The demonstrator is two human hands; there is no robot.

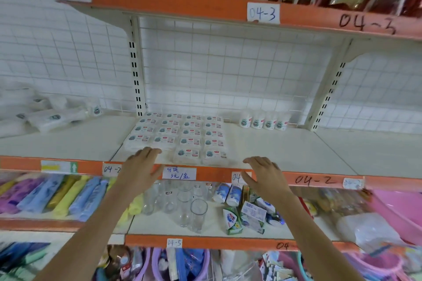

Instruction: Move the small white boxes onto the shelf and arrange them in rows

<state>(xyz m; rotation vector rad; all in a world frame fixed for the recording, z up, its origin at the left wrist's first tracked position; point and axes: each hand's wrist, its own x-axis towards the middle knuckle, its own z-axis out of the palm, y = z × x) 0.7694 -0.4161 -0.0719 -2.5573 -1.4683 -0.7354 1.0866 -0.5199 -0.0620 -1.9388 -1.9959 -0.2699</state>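
Both hands (pixel 146 162) (pixel 262 170) spread, holding 0; boxes (pixel 182 134) in rows; cups (pixel 263 121) nr.

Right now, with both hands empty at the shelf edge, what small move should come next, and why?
Probably nudge the small white labelled boxes square with the open left hand: the two left columns end one row behind the two right columns. The right hand hovers apart.
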